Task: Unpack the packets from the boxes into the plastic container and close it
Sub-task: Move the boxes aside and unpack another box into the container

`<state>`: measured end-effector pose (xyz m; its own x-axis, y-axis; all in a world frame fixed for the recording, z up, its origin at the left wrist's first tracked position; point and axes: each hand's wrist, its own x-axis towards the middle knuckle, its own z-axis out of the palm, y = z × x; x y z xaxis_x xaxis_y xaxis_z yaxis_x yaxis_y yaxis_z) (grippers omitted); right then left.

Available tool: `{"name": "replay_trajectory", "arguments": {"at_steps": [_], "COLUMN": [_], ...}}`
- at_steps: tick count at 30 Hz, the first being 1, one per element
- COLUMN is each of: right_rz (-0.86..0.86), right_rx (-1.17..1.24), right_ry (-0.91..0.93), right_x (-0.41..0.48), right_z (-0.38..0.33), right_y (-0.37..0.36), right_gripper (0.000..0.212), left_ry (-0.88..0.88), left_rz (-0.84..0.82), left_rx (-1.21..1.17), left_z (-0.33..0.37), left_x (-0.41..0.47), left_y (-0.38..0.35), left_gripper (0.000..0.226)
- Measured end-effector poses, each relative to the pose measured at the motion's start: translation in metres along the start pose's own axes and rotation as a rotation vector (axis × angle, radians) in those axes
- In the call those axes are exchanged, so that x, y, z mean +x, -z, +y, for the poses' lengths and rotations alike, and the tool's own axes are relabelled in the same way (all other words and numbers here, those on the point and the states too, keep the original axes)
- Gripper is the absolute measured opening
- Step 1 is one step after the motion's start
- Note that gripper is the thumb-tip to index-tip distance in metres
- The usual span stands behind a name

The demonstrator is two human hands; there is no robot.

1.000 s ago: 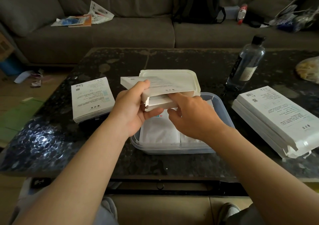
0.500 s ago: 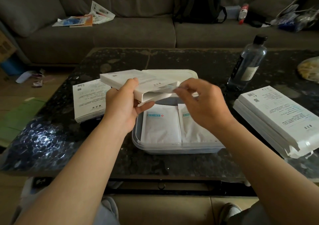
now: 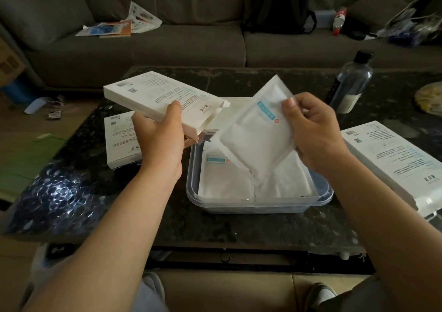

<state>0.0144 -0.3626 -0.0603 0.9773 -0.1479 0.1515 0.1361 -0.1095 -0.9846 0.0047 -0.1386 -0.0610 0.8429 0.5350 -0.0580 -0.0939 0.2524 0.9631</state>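
As one packet hangs, two rest (in container).

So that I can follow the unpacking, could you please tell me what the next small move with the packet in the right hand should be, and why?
Probably lower the packet into the container and let go. The right hand holds it clear of the box, tilted above the open container, where two packets already lie flat.
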Motion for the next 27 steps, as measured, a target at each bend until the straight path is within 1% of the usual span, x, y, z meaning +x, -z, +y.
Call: {"name": "replay_trajectory", "arguments": {"at_steps": [4, 7, 10, 13, 15, 17, 19, 23, 27], "right_rz": [-0.196, -0.278, -0.351, -0.412, -0.438, -0.450, -0.453, -0.449, -0.449], "right_rx": [-0.111, -0.230, -0.344, -0.503, -0.619, -0.764, -0.914, -1.140, -1.419], "right_ry": [-0.002, 0.007, 0.007, 0.043, 0.044, 0.048, 0.106, 0.186, 0.392], "right_x": [0.002, 0.004, 0.007, 0.009, 0.009, 0.009, 0.009, 0.005, -0.002], "right_z": [0.007, 0.014, 0.021, 0.024, 0.025, 0.025, 0.024, 0.023, 0.024], "right_y": [-0.005, -0.012, -0.021, -0.028, -0.032, -0.035, -0.038, -0.042, -0.048], "right_gripper": [0.014, 0.017, 0.015, 0.016, 0.021, 0.032, 0.041, 0.058, 0.069], "left_ry": [0.003, 0.011, 0.019, 0.022, 0.031, 0.040, 0.043, 0.038, 0.043], "left_rz": [-0.006, -0.008, -0.021, -0.028, -0.030, -0.031, -0.030, -0.028, -0.026], "left_rx": [-0.011, -0.007, -0.014, -0.014, -0.012, -0.013, -0.008, -0.004, -0.007], "left_z": [-0.001, -0.001, -0.001, -0.002, -0.002, -0.002, -0.003, -0.003, -0.003], "left_x": [0.002, 0.003, 0.003, 0.003, 0.004, 0.004, 0.004, 0.003, 0.002], "left_y": [0.001, 0.002, 0.002, 0.001, 0.001, 0.000, 0.000, -0.001, -0.002], "left_gripper": [0.043, 0.045, 0.045, 0.046, 0.047, 0.048, 0.047, 0.043, 0.046]}}
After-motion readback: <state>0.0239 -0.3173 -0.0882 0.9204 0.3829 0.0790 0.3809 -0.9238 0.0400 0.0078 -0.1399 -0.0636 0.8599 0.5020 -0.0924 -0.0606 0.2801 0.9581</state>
